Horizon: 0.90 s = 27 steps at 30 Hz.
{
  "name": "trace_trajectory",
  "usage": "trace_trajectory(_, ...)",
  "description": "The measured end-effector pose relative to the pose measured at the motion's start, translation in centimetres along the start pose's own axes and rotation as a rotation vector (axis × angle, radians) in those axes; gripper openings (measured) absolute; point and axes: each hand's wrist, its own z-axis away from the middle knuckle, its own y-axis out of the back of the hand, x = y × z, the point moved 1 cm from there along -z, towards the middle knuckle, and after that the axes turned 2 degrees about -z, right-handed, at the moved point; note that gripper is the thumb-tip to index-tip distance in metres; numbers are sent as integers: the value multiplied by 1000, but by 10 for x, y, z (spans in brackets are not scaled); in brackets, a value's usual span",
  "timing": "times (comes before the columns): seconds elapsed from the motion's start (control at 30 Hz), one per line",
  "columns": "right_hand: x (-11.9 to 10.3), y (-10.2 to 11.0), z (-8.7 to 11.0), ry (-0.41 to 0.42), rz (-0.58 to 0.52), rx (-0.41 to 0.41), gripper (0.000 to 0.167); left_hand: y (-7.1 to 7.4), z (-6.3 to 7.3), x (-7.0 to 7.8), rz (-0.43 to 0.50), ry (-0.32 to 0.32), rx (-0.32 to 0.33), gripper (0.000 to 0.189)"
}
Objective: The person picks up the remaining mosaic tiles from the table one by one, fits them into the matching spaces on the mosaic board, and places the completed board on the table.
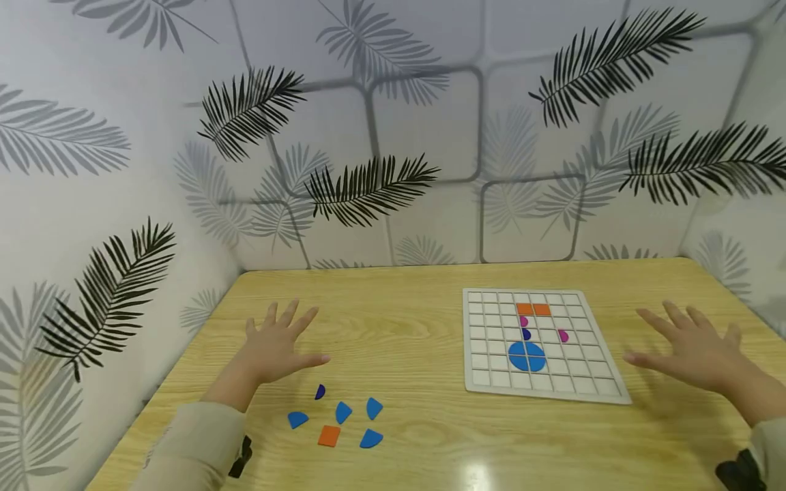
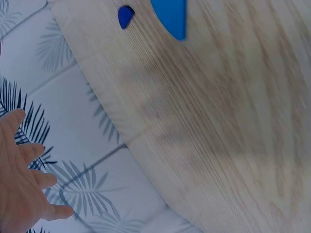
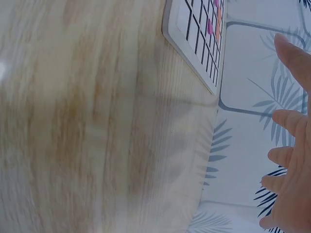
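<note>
Left fingers and right fingers apart; navy half-disc, long axis fore-aft, curve rightward.

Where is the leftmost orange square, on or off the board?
Off; the orange square lies on the table, apart from the board.

No readable text, no legible labels or brands, no numbers (in any view)
</note>
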Motion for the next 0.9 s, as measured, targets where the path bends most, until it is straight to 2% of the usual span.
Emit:
trace_trajectory(0.27, -1, -7, -3, 47, -21, -19, 84, -8, -17, 34, 40, -55, -35, 85)
trace_trajectory(0.57, -13, -16, -6, 104, -51, -30, 84, -13, -35, 68, 4, -130, -70, 84)
trace_trajectory(0.9, -21, -26, -5, 138, -6, -34, 81, -16, -55, 105, -24, -207, -114, 81)
